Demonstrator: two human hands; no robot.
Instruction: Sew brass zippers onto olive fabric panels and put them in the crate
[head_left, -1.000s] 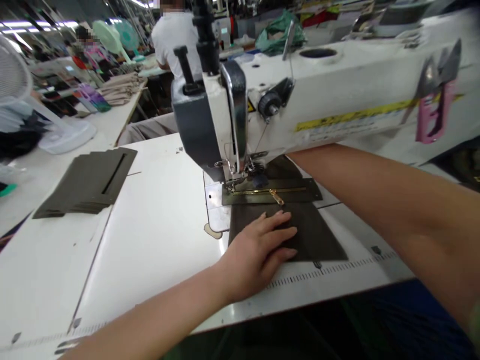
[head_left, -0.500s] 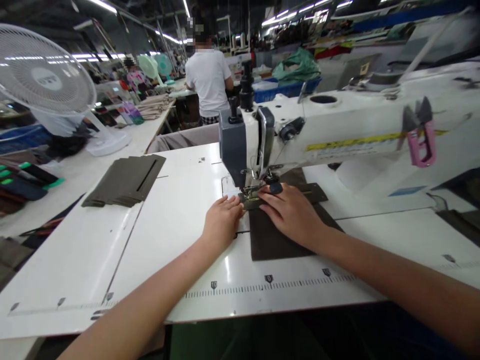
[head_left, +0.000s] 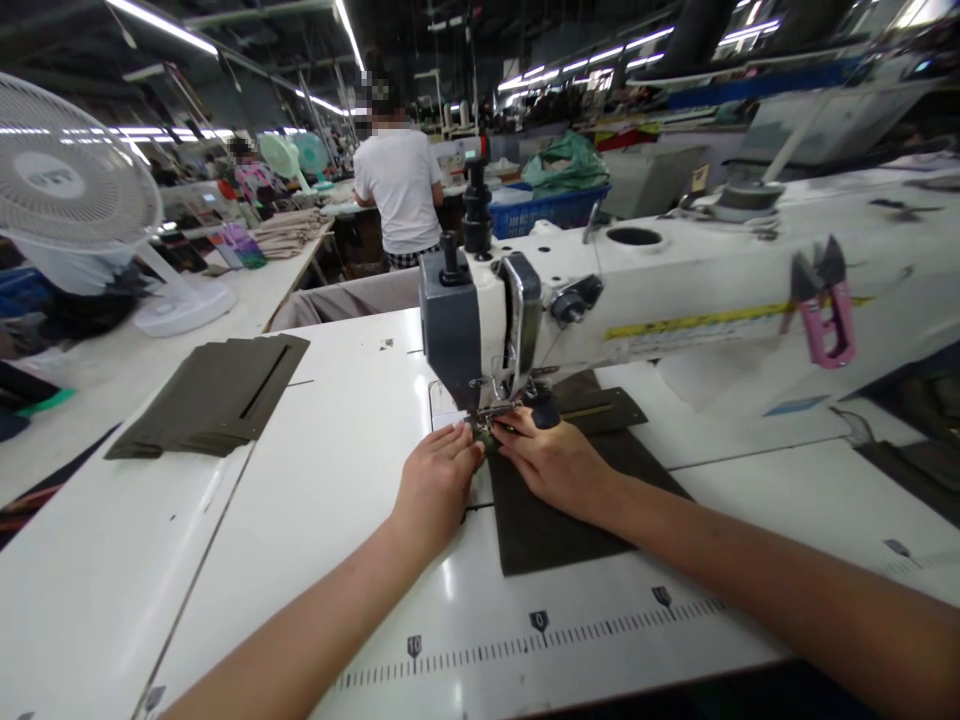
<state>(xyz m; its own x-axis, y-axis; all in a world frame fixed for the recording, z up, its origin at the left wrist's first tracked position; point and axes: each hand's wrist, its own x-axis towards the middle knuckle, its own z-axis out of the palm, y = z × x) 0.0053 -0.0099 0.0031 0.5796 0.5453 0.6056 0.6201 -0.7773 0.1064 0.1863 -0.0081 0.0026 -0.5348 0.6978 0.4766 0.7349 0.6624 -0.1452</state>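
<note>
A dark olive-brown fabric panel [head_left: 551,525] lies under the head of a white sewing machine [head_left: 491,340]. Across its far end runs a narrower strip [head_left: 611,410] of the same colour with a light line along it. My left hand [head_left: 439,475] is closed at the strip's left end, beside the presser foot, its fingertips bunched together. Just right of the needle, my right hand [head_left: 559,465] rests on the panel, thumb and fingers closed on the strip. A dark band sits on one right finger. Fingers and machine head partly hide the stitching spot.
A stack of similar fabric pieces [head_left: 210,395] lies on the left of the white table [head_left: 322,500]. Pink-handled snips [head_left: 829,320] hang on the machine arm. A white fan [head_left: 75,180] stands at left. A person in a white shirt [head_left: 397,190] stands beyond, near a blue crate [head_left: 551,212].
The camera view has shifted, so the table and machine sit lower and slightly left. Both hands stay beside the needle; my right fingers are drawn closer together. The strip appears shifted farther past the needle.
</note>
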